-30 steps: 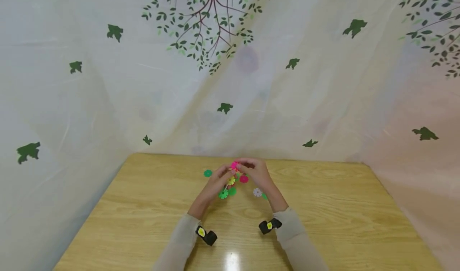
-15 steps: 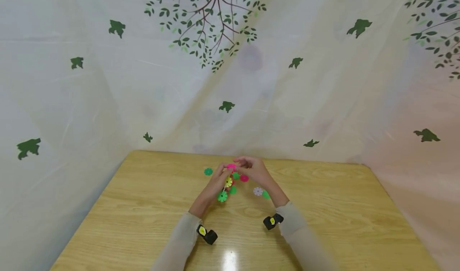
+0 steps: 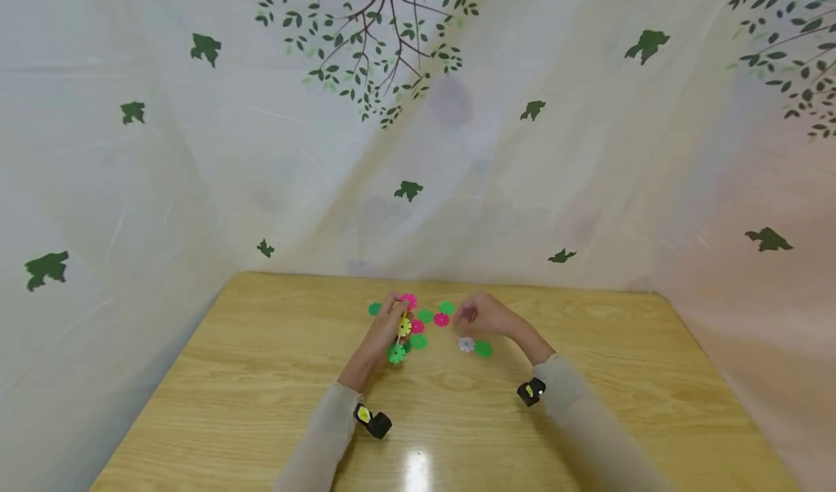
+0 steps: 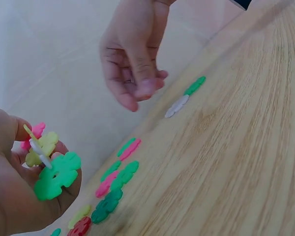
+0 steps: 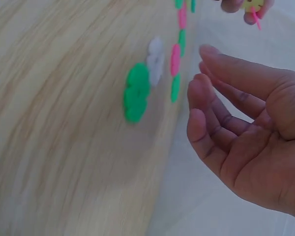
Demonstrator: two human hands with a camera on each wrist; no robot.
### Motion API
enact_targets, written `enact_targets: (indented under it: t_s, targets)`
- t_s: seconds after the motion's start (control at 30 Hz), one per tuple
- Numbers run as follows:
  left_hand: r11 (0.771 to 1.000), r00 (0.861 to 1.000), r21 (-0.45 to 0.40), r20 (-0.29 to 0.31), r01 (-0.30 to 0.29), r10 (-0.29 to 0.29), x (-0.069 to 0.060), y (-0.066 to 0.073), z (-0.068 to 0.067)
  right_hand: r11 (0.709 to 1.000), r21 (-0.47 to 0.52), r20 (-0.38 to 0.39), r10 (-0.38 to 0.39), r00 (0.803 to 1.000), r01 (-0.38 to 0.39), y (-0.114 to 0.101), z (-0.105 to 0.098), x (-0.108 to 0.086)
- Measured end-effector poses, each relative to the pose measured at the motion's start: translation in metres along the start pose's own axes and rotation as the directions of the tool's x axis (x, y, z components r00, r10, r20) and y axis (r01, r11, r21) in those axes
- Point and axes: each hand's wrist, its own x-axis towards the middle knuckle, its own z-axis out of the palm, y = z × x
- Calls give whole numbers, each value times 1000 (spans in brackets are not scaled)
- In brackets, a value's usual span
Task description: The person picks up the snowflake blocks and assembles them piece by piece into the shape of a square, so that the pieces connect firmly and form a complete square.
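Observation:
In the head view my left hand (image 3: pixel 381 331) grips a small assembly of interlocking flower-shaped plastic discs (image 3: pixel 396 353). The left wrist view shows its green disc (image 4: pixel 59 176) in front, then a white one edge-on, a yellow disc (image 4: pixel 48 142) and a pink disc (image 4: pixel 38 130). The fingers curl behind it, above the table. My right hand (image 3: pixel 490 313) hovers to the right with loosely bent fingers and nothing between them, as the right wrist view shows. Nearest below it lie a white disc (image 3: pixel 466 345) and a green disc (image 3: pixel 483 349).
Loose discs lie on the wooden table (image 3: pixel 261 376) between the hands, among them a pink disc (image 3: pixel 441 319) and a green disc (image 3: pixel 447 308). A dark green disc (image 3: pixel 374 309) lies left of the left hand. A printed cloth (image 3: pixel 326 187) hangs behind the table.
My right hand has left the pink disc on the assembly and moved right, away from the left hand. The left hand has shifted slightly left, still gripping the joined discs.

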Motion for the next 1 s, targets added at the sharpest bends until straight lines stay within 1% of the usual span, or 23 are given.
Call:
enact_targets:
  t_s: [0.07,0.13,0.2,0.33,0.47,0.73,0.8,0.87,1.0]
  targets:
    - [1000,1000,-13,-21,4,-4,2,2,-1,999,-1,37,40,998,-40,4,-2,-2]
    - [1000,1000,-10,-27,5,-5,3,3,-2,996,16,64,84,994,-85,8,-2,-3]
    - [1000,999,-18,-35,6,-7,3,5,-3,993,20,82,110,991,-112,11,0,-4]
    - [1000,998,-25,-56,6,-8,1,6,-5,991,10,90,129,988,-130,14,7,-4]
    - [1000,998,-19,-65,5,-6,0,5,-5,988,-10,63,154,986,-153,14,12,-6]
    - [1000,998,6,-67,14,-13,0,6,-6,985,22,44,173,984,-174,12,15,-7]
    - [1000,997,-8,-71,18,-18,0,7,-6,984,11,44,176,983,-177,11,15,-7]
    - [999,997,-40,-78,19,-22,0,7,-5,985,9,46,174,984,-175,11,16,-8]
    - [994,996,-109,-90,2,-12,0,6,-3,984,47,54,167,984,-170,12,15,-7]
